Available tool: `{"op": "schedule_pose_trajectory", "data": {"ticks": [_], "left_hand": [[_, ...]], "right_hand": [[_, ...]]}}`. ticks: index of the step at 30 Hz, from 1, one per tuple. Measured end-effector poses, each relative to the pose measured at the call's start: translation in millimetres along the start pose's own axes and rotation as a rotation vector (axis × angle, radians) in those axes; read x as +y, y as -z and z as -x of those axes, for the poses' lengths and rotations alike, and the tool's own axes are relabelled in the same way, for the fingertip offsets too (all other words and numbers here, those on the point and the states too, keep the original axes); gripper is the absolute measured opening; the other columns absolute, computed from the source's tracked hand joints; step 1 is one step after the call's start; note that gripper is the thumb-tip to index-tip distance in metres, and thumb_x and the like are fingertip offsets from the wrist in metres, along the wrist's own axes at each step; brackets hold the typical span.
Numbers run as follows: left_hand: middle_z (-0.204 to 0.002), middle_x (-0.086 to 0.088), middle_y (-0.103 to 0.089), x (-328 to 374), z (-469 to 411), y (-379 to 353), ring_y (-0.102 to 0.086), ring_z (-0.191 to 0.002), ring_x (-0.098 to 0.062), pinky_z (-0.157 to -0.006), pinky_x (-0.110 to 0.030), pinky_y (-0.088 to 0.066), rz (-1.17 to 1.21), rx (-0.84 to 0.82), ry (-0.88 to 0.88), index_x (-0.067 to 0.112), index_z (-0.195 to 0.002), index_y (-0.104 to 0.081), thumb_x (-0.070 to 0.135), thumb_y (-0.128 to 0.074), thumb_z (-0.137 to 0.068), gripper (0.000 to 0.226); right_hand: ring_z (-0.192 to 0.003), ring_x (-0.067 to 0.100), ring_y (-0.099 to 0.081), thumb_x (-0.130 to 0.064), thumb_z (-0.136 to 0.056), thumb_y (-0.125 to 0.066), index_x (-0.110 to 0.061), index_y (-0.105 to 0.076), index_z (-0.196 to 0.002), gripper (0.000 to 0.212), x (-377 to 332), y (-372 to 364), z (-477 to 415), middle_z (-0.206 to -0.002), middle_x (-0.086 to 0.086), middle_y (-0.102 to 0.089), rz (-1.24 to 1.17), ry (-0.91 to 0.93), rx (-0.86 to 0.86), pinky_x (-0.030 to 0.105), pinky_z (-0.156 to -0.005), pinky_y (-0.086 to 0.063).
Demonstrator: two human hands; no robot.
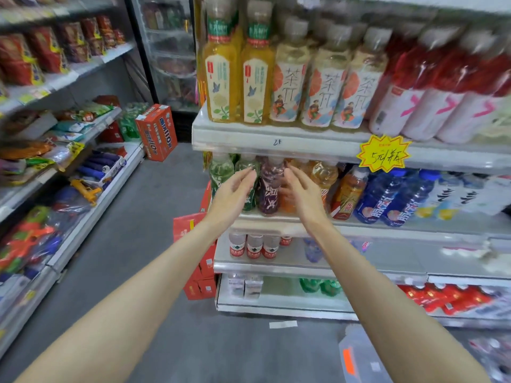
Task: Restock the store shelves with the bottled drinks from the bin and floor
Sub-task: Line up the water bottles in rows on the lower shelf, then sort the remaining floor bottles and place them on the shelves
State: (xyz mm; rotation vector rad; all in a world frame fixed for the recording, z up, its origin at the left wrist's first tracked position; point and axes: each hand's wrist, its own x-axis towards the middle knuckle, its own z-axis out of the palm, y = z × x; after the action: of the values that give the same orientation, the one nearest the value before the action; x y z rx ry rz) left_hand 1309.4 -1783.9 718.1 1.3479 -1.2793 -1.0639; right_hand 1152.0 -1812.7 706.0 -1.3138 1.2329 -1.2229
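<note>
Store shelving fills your right side, and the second shelf [271, 225] is packed along its front with bottled drinks. Your left hand [235, 190] and right hand [302, 189] hover empty, fingers loose, on either side of a purple bottle [269, 189] standing there; whether they touch it is unclear. That row looks full. Below, the water-bottle shelf [373, 258] is mostly bare, so plenty seems left. A blurred clear container [359, 357] sits on the floor near you.

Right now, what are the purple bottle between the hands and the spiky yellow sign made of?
Dark purple drink bottle: probably clear glossy plastic, since liquid shows through. Spiky yellow price sign: likely matte paper or card, with handwriting.
</note>
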Motion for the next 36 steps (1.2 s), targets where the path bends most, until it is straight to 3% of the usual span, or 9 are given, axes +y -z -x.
{"op": "schedule_pose_trajectory", "data": {"ticks": [3,6,10,14,20,25,28,32,36], "left_hand": [[-0.129,-0.003,-0.058,38,8,-15,-0.054,-0.12,-0.018,-0.107,-0.037,-0.04,0.027,-0.07,-0.103,0.021,-0.132,-0.052,0.035,-0.054,-0.094,0.04],[-0.127,0.0,-0.059,72,23,-36,-0.056,-0.115,-0.011,-0.098,-0.024,-0.043,0.03,-0.185,-0.222,0.021,-0.132,-0.052,0.034,-0.058,-0.091,0.043],[-0.112,-0.006,-0.065,119,50,-84,-0.061,-0.097,-0.007,-0.084,-0.015,-0.046,0.111,-0.373,-0.352,0.019,-0.129,-0.053,0.024,-0.061,-0.09,0.04],[-0.105,-0.004,-0.064,170,88,-150,-0.061,-0.09,-0.003,-0.079,-0.012,-0.047,0.206,-0.534,-0.439,0.022,-0.126,-0.052,0.019,-0.06,-0.091,0.036],[-0.102,0.004,-0.067,241,163,-265,-0.064,-0.089,0.0,-0.076,-0.017,-0.049,0.263,-0.775,-0.578,0.028,-0.124,-0.054,0.037,-0.068,-0.082,0.045],[-0.105,0.0,-0.067,283,241,-379,-0.064,-0.097,-0.007,-0.087,-0.025,-0.05,0.329,-0.875,-0.661,0.03,-0.121,-0.054,0.033,-0.063,-0.086,0.037],[-0.105,0.001,-0.067,307,295,-452,-0.064,-0.1,-0.008,-0.085,-0.02,-0.052,0.395,-0.914,-0.677,0.031,-0.119,-0.054,0.028,-0.06,-0.089,0.03],[-0.11,0.007,-0.065,332,351,-529,-0.062,-0.102,-0.006,-0.085,-0.021,-0.05,0.351,-0.954,-0.738,0.038,-0.119,-0.051,0.036,-0.059,-0.088,0.032],[-0.106,0.013,-0.064,354,372,-589,-0.061,-0.093,0.006,-0.073,-0.006,-0.048,0.303,-0.926,-0.804,0.027,-0.131,-0.049,0.032,-0.058,-0.09,0.042]], "right_hand": [[-0.093,0.013,-0.067,-0.03,-0.095,-0.057,-0.014,-0.054,-0.133,0.041,-31,30,20,-0.118,0.004,-0.066,-0.054,0.052,0.1,0.019,-0.076,-0.053],[-0.092,0.015,-0.069,-0.026,-0.094,-0.06,-0.016,-0.057,-0.128,0.036,-63,68,52,-0.115,0.006,-0.067,-0.045,0.133,0.226,0.027,-0.083,-0.055],[-0.083,0.018,-0.067,-0.023,-0.093,-0.06,-0.023,-0.06,-0.114,0.021,-106,129,110,-0.099,0.01,-0.069,0.011,0.239,0.387,0.028,-0.077,-0.053],[-0.091,0.024,-0.069,-0.031,-0.089,-0.063,-0.032,-0.063,-0.106,0.017,-147,194,178,-0.095,0.007,-0.071,0.117,0.336,0.56,0.035,-0.08,-0.053],[-0.093,0.023,-0.07,-0.038,-0.087,-0.065,-0.035,-0.063,-0.107,0.02,-196,309,291,-0.097,0.002,-0.073,0.237,0.437,0.811,0.04,-0.084,-0.055],[-0.09,0.016,-0.07,-0.045,-0.081,-0.07,-0.039,-0.062,-0.105,0.026,-218,413,379,-0.092,-0.006,-0.074,0.303,0.488,0.943,0.03,-0.079,-0.054],[-0.086,0.012,-0.071,-0.038,-0.087,-0.061,-0.033,-0.06,-0.111,0.024,-231,483,431,-0.093,-0.006,-0.073,0.359,0.502,0.967,0.024,-0.077,-0.054],[-0.089,0.017,-0.07,-0.027,-0.094,-0.057,-0.022,-0.06,-0.119,0.026,-244,569,477,-0.094,-0.003,-0.073,0.414,0.495,1.007,0.031,-0.085,-0.055],[-0.089,0.018,-0.07,-0.027,-0.094,-0.057,-0.02,-0.059,-0.121,0.028,-250,642,492,-0.092,-0.002,-0.073,0.393,0.511,1.002,0.028,-0.082,-0.055]]}}
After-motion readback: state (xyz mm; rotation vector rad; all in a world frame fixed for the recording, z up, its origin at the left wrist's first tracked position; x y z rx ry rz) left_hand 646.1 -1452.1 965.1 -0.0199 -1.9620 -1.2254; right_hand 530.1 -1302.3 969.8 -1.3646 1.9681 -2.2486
